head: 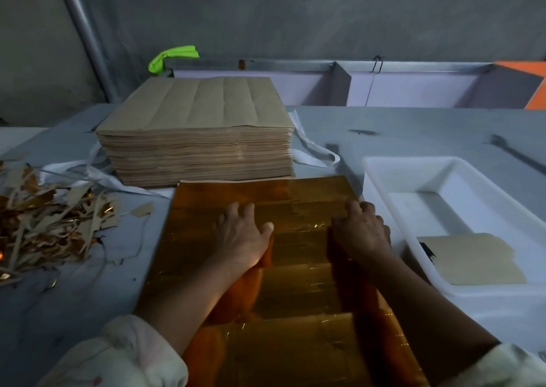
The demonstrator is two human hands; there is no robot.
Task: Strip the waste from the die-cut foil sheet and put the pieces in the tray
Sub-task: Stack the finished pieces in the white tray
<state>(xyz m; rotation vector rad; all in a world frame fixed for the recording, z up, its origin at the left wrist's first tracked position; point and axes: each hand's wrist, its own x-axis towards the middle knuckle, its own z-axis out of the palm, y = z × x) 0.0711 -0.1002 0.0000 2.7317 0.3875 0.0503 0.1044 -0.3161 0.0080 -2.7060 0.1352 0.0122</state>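
Left hand (242,233), head view, lower centre: palm down on the gold foil sheet (295,286), fingers straight and slightly spread, thumb out toward the right. Right hand (362,233), just right of it: knuckles raised, fingers bent down onto the same sheet; whether they pinch the foil or only press it cannot be told. Both forearms enter from the bottom edge in pale rolled sleeves (124,354).

Count: two hands, one foil sheet, one white tray (384,173), one tall stack of brown sheets (195,132), one heap of waste trimmings (44,224).

The foil sheet lies flat on the grey table (413,126), centre to bottom of the frame. Its far edge touches the foot of the brown stack. It is glossy amber-gold, crossed by faint die-cut lines in rectangular panels, with small bright creases between the hands.

The tray sits at right, just beside the sheet, holding tan pieces (469,258) in its near end; their number cannot be told. The trimmings, tan and gold, lie at the left edge.
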